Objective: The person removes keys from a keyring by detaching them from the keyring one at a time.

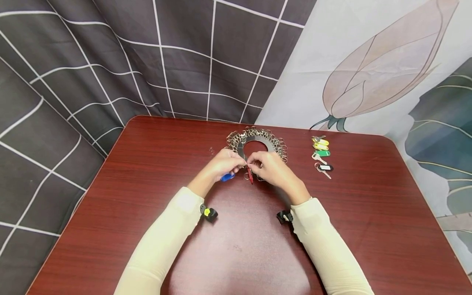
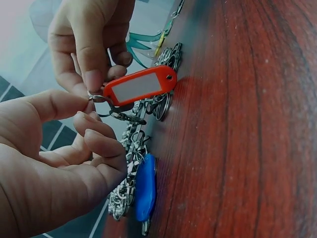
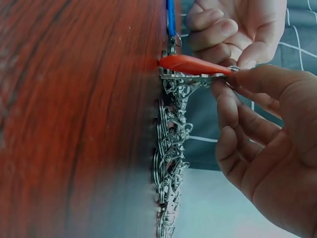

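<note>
Near the front of a round metal ring holder [image 1: 241,152] hung with many small split rings, my two hands meet. My left hand [image 1: 223,164] pinches a small split ring [image 2: 101,99] between thumb and forefinger. From the other side my right hand [image 1: 271,167] pinches the same ring at the end of a red key tag [image 2: 141,87]. This tag has a white label, and a metal key [image 3: 198,78] lies along it. Beside my left hand, a blue key tag [image 1: 227,177] rests by the holder, with a metal tip [image 2: 145,228] showing under it.
To the right on the brown table [image 1: 368,205] lie yellow tags [image 1: 321,144], a green tag [image 1: 323,153] and a black tag [image 1: 326,167], with keys beside them. A dark checked curtain [image 1: 184,61] and a white leaf-print curtain [image 1: 368,82] hang behind the table.
</note>
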Tool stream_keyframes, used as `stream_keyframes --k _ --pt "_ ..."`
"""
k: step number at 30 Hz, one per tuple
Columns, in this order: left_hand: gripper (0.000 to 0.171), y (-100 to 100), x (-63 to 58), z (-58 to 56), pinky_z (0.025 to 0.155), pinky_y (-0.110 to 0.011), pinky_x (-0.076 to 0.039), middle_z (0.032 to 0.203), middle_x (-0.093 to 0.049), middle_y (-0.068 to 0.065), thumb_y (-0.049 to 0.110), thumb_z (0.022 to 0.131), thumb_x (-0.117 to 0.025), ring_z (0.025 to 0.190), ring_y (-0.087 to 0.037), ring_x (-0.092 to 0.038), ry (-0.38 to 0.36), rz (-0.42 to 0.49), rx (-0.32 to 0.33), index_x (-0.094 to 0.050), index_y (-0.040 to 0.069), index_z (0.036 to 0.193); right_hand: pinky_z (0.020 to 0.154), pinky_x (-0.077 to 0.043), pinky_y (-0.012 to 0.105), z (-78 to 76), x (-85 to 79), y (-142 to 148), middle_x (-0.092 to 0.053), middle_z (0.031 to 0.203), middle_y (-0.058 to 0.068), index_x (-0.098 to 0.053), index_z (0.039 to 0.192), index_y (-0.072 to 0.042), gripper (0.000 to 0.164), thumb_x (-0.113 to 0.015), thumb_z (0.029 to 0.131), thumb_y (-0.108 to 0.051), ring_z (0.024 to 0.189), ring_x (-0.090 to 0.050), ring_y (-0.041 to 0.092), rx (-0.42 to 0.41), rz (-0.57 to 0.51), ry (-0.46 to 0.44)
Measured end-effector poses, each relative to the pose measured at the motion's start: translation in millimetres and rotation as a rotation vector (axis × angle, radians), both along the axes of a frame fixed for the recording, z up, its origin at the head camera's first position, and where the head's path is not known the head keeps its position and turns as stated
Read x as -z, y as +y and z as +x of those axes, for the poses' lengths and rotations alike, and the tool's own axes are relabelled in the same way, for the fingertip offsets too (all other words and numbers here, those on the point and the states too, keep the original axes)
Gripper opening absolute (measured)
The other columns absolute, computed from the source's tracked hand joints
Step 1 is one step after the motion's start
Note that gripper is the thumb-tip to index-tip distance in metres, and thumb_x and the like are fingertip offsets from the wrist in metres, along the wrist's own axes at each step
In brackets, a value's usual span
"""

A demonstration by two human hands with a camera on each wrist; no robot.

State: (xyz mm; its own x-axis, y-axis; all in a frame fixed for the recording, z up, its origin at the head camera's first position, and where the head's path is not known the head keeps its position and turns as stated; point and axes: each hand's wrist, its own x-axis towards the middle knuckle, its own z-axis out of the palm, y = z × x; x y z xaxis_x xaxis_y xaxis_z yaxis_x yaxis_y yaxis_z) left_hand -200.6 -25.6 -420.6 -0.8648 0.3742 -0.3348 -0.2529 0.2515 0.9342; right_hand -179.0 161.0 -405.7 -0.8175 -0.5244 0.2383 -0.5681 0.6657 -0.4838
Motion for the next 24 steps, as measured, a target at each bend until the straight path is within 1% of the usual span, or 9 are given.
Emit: stream_keyframes --k 4,9,15,18,20,24 --pt "0.024 0.2 1.1 -1.0 0.042 -0.019 -0.035 0.050 -0.047 0.002 0.005 0.083 -0.060 0.043 -0.008 -0.041 0.008 -0.004 0.006 -0.067 -0.016 0.093 0.068 -0.053 0.034 -0.9 -0.4 1.4 -0.072 0.082 0.000 -0.074 0.091 -0.009 0.007 -0.070 0.088 -0.015 0.072 -0.060 0.012 -0.029 0.007 -0.002" --pt "0.023 0.4 2.2 -2.0 0.042 -0.019 -0.035 0.050 -0.047 0.002 0.004 0.082 -0.059 0.044 -0.009 -0.041 0.012 -0.007 0.019 -0.067 -0.016 0.092 0.071 -0.054 0.036 -1.4 -1.4 3.5 -0.073 0.084 0.000 -0.075 0.090 -0.010 0.007 -0.070 0.088 -0.014 0.075 -0.061 0.013 -0.048 0.005 0.009" --pt "0.021 1.5 1.8 -2.3 0.042 -0.020 -0.037 0.049 -0.047 0.002 0.004 0.081 -0.059 0.043 -0.009 -0.042 0.050 -0.038 0.022 -0.064 -0.016 0.084 0.073 -0.056 0.037 -1.3 -1.3 3.4 -0.074 0.084 0.002 -0.075 0.087 -0.010 0.006 -0.071 0.087 -0.013 0.079 -0.066 0.014 -0.033 -0.016 0.042" --pt "0.020 2.1 -0.5 -0.9 0.043 -0.020 -0.038 0.051 -0.049 0.000 0.004 0.081 -0.062 0.044 -0.009 -0.043 0.081 -0.054 0.010 -0.065 -0.016 0.084 0.073 -0.056 0.036 -1.5 -0.8 2.3 -0.074 0.083 0.003 -0.075 0.086 -0.010 0.005 -0.071 0.085 -0.012 0.078 -0.067 0.014 -0.024 -0.028 0.078" --pt "0.019 2.6 -2.8 0.9 0.043 -0.021 -0.039 0.055 -0.052 -0.005 0.004 0.081 -0.063 0.045 -0.009 -0.044 0.108 -0.060 -0.001 -0.067 -0.015 0.085 0.072 -0.057 0.037 -1.7 -0.5 1.6 -0.074 0.082 0.004 -0.075 0.085 -0.009 0.005 -0.071 0.085 -0.011 0.077 -0.067 0.015 -0.021 -0.036 0.105" --pt "0.012 4.4 -6.9 4.5 0.047 -0.022 -0.042 0.065 -0.059 -0.012 0.003 0.079 -0.065 0.050 -0.010 -0.050 0.223 -0.113 -0.018 -0.070 -0.008 0.082 0.072 -0.056 0.038 -1.5 -0.5 0.7 -0.074 0.081 0.004 -0.075 0.085 -0.008 0.004 -0.071 0.083 -0.009 0.077 -0.067 0.016 -0.008 -0.033 0.133"
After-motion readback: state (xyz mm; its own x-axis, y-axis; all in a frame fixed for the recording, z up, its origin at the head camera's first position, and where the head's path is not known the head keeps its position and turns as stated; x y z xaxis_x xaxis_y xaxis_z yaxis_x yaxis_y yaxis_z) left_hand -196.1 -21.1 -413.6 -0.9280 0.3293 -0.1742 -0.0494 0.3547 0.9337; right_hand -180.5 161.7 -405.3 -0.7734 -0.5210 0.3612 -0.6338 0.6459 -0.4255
